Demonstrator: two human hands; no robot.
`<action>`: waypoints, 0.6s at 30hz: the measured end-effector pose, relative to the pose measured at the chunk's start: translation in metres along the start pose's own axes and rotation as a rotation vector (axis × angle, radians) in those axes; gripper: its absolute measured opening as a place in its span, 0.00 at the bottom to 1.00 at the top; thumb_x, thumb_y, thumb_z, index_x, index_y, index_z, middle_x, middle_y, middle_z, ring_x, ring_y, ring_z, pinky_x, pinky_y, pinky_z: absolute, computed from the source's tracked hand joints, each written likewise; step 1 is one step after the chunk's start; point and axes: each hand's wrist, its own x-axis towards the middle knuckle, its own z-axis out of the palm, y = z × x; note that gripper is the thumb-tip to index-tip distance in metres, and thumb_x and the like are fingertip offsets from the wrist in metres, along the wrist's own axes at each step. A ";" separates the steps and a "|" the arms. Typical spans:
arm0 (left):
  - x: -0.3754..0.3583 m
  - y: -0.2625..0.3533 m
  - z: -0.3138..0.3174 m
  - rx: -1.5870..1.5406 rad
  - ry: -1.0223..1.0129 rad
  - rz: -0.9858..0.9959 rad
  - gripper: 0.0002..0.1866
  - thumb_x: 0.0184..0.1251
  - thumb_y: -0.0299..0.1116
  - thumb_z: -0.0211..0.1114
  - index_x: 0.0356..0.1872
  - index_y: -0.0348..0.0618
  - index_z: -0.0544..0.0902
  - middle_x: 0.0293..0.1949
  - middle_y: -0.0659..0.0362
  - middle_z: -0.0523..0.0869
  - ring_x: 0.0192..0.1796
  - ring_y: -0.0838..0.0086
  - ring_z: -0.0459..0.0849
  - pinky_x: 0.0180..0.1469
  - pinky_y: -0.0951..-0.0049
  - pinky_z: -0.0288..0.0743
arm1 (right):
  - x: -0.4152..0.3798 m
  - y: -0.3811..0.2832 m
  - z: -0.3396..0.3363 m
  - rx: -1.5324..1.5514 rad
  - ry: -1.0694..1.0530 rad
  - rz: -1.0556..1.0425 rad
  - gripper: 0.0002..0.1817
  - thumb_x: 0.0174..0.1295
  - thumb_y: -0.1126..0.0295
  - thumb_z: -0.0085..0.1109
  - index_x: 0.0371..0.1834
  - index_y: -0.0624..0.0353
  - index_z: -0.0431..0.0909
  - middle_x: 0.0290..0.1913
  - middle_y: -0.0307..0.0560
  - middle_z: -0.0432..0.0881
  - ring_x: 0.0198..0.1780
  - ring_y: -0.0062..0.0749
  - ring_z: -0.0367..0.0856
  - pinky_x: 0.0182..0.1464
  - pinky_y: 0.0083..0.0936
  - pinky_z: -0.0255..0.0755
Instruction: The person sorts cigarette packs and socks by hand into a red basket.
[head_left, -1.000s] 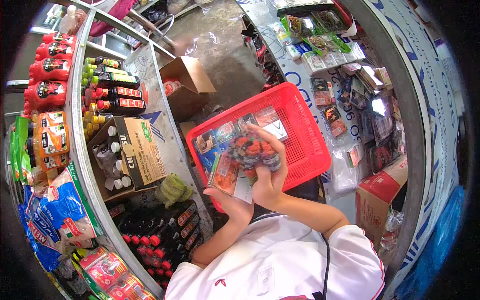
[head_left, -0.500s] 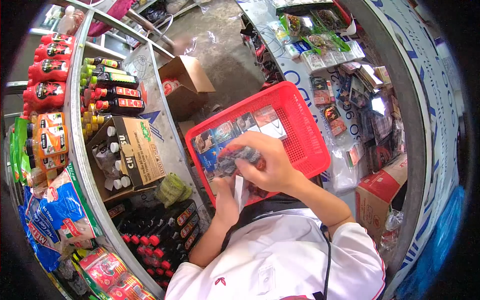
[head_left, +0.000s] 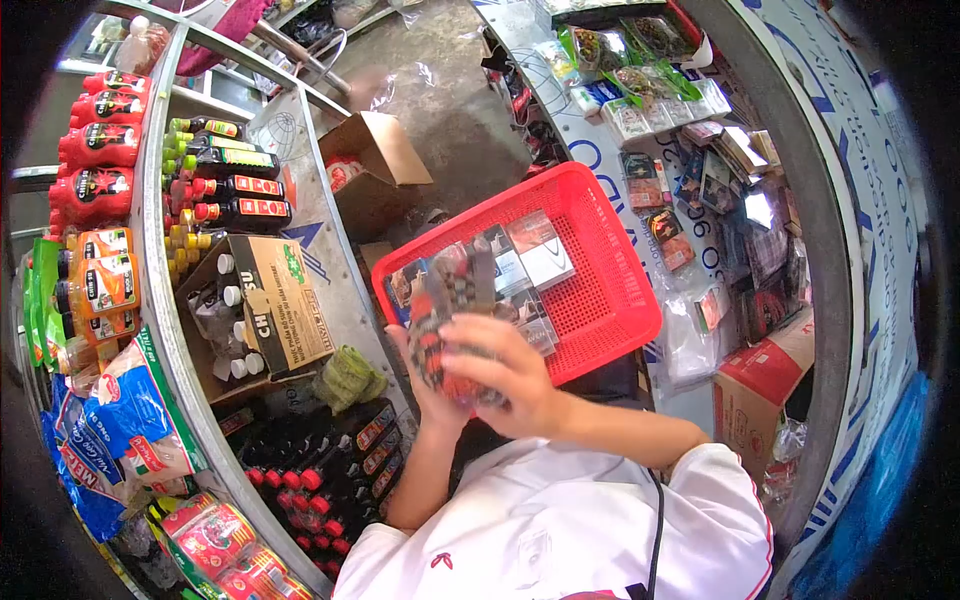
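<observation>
A red, black and grey checked cloth (head_left: 440,345) is bunched between my hands, partly smeared by motion, over the near left part of a red plastic basket (head_left: 620,270). My left hand (head_left: 432,400) cups the cloth from the left and below. From the right, my right hand (head_left: 515,375) presses on it with curled fingers. Whether a small box is inside the cloth is hidden. Inside the basket lie several picture-printed packs that look like cigarette packs (head_left: 545,255), partly covered by the cloth and hands.
Sauce bottles (head_left: 245,195) and an open carton (head_left: 285,300) of bottles stand on the left shelf. A green cloth (head_left: 348,378) lies near dark red-capped bottles (head_left: 310,490). At right are more small packs (head_left: 720,180) and a red-brown carton (head_left: 760,390). Behind is an open cardboard box (head_left: 375,165).
Both hands have moved slightly down, and the cloth is now spread between them. The white-edged small box seen in my left hand is out of sight. More packs in the basket show.
</observation>
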 end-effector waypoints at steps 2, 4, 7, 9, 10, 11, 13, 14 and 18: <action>0.009 0.004 -0.019 -0.125 -0.139 -0.044 0.39 0.83 0.65 0.45 0.75 0.41 0.70 0.66 0.55 0.81 0.65 0.66 0.81 0.68 0.63 0.74 | -0.013 -0.012 0.009 0.042 0.002 0.030 0.41 0.43 0.81 0.72 0.68 0.54 0.77 0.72 0.57 0.75 0.73 0.63 0.72 0.71 0.53 0.71; 0.011 0.004 -0.026 -0.238 -0.376 -0.038 0.40 0.83 0.66 0.43 0.77 0.42 0.67 0.70 0.55 0.78 0.69 0.65 0.78 0.71 0.62 0.72 | -0.018 -0.013 0.014 0.104 0.008 0.052 0.41 0.46 0.80 0.72 0.71 0.54 0.76 0.74 0.58 0.72 0.76 0.65 0.69 0.73 0.54 0.69; -0.021 -0.024 -0.013 0.231 -0.025 0.160 0.37 0.82 0.61 0.48 0.81 0.48 0.63 0.81 0.51 0.63 0.80 0.60 0.65 0.82 0.53 0.56 | 0.007 0.000 0.005 0.026 0.048 0.015 0.39 0.49 0.77 0.71 0.71 0.55 0.75 0.75 0.59 0.72 0.76 0.64 0.70 0.75 0.53 0.67; -0.020 -0.027 0.010 -0.001 -0.002 0.048 0.35 0.83 0.60 0.48 0.81 0.53 0.63 0.80 0.56 0.66 0.81 0.62 0.64 0.81 0.53 0.59 | 0.022 0.009 -0.004 0.046 0.088 0.040 0.37 0.53 0.76 0.67 0.72 0.56 0.75 0.74 0.60 0.73 0.74 0.62 0.72 0.76 0.50 0.65; -0.015 -0.020 0.011 0.062 0.005 0.065 0.33 0.84 0.57 0.50 0.80 0.51 0.64 0.77 0.55 0.70 0.78 0.63 0.69 0.78 0.54 0.65 | 0.023 0.014 -0.011 0.251 0.069 0.205 0.36 0.53 0.78 0.65 0.72 0.58 0.75 0.73 0.60 0.74 0.73 0.60 0.73 0.76 0.48 0.65; -0.010 -0.011 0.012 0.125 0.012 0.082 0.31 0.85 0.55 0.51 0.79 0.49 0.65 0.74 0.54 0.73 0.75 0.64 0.73 0.74 0.55 0.71 | 0.022 0.018 -0.014 0.456 0.048 0.370 0.36 0.54 0.80 0.63 0.71 0.59 0.75 0.72 0.60 0.75 0.72 0.59 0.75 0.75 0.47 0.66; -0.002 -0.003 0.011 0.220 0.017 0.125 0.27 0.85 0.49 0.54 0.75 0.45 0.68 0.69 0.54 0.79 0.67 0.67 0.81 0.66 0.59 0.80 | 0.012 0.012 -0.012 0.504 0.109 0.436 0.36 0.52 0.81 0.62 0.71 0.60 0.75 0.71 0.60 0.76 0.71 0.58 0.76 0.74 0.46 0.66; 0.004 -0.004 0.001 0.310 0.084 0.160 0.26 0.85 0.48 0.54 0.74 0.44 0.69 0.67 0.54 0.80 0.65 0.67 0.83 0.64 0.60 0.81 | 0.007 0.008 -0.010 0.548 0.171 0.503 0.36 0.51 0.83 0.60 0.70 0.60 0.75 0.69 0.60 0.77 0.69 0.58 0.77 0.74 0.45 0.67; 0.016 0.005 0.011 0.285 0.081 0.161 0.25 0.84 0.44 0.58 0.72 0.41 0.70 0.65 0.50 0.82 0.63 0.64 0.85 0.62 0.63 0.82 | -0.010 -0.009 0.001 0.020 0.206 0.110 0.37 0.45 0.85 0.61 0.67 0.59 0.79 0.69 0.61 0.77 0.69 0.58 0.77 0.72 0.46 0.69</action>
